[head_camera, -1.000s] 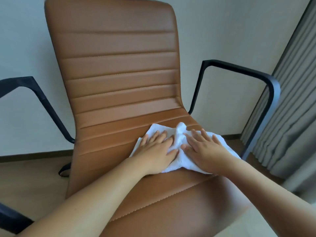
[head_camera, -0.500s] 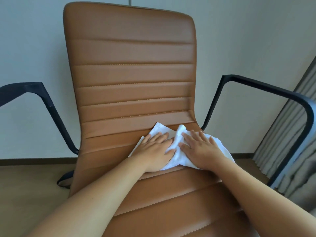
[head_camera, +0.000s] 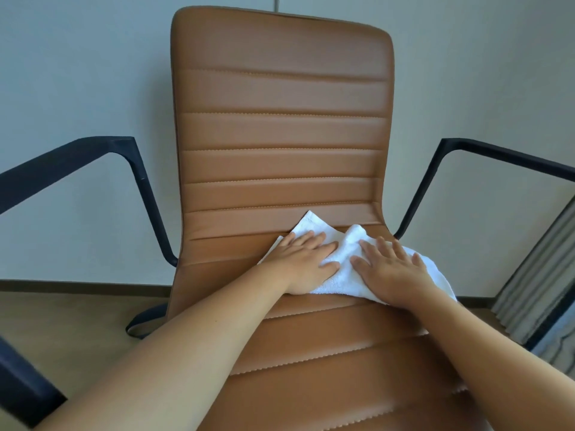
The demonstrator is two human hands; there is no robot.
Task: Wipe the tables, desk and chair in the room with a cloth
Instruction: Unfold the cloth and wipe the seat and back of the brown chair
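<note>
Plainly, one chair (head_camera: 280,135) stands before the pale wall (head_camera: 77,73), with one white cloth (head_camera: 342,265) on it and two bare hands at work. Both hands lie flat, palms down, fingers stretched and slightly spread, pressing the cloth against the seat where it curves up into the backrest. The left hand (head_camera: 303,264) covers the cloth's left part, the right hand (head_camera: 392,275) its right part; they sit side by side, thumbs near but not touching, neither closed around anything. Both forearms reach in bare from the near edge. The cloth is a soft, nubbly towelling, bunched into a ridge between the hands, one corner pointing up onto the backrest. The chair is smooth tan leather-like upholstery, divided into horizontal padded bands by stitched seams. Two black armrests (head_camera: 93,154) bend at angular corners either side. Grey pleated curtains (head_camera: 541,281) hang at the right, over a wood-toned floor (head_camera: 62,331).
</note>
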